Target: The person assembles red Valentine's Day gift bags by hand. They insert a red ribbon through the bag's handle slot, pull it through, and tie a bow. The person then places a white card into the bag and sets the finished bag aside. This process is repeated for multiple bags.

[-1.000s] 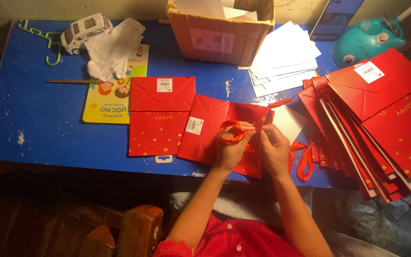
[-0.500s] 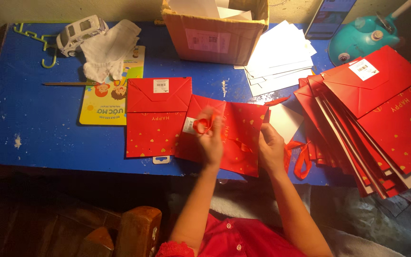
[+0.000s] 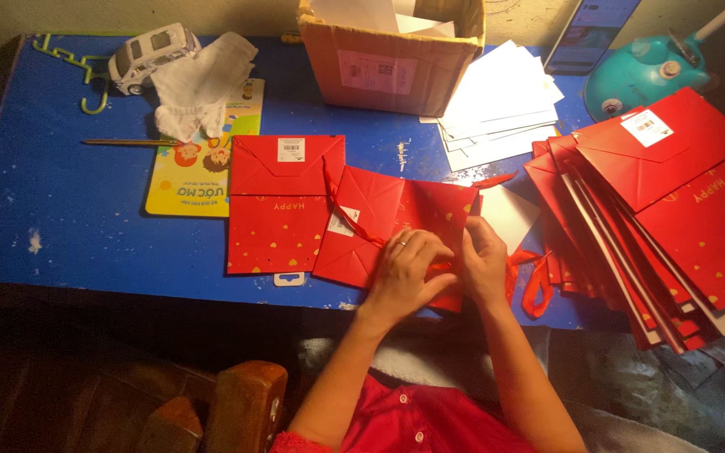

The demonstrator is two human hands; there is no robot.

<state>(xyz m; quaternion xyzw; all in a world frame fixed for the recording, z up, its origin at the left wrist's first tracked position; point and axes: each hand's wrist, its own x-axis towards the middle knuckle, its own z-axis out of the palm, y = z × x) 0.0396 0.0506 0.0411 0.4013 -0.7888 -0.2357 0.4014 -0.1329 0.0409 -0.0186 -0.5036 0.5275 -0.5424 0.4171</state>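
Hands, two, meet on one flat red paper gift bag [image 3: 396,226] lying tilted at the near edge of the blue counter [image 3: 60,218]: the left hand [image 3: 406,270] presses it with bent fingers, the right hand [image 3: 485,262] pinches its lower right edge. One more red bag [image 3: 283,205] lies flat just left, touching it. A fanned stack of red bags [image 3: 673,201] fills the right side. Behind stand one cardboard box [image 3: 388,63], loose white sheets [image 3: 497,105], one toy car [image 3: 148,54] and a teal lamp [image 3: 644,71].
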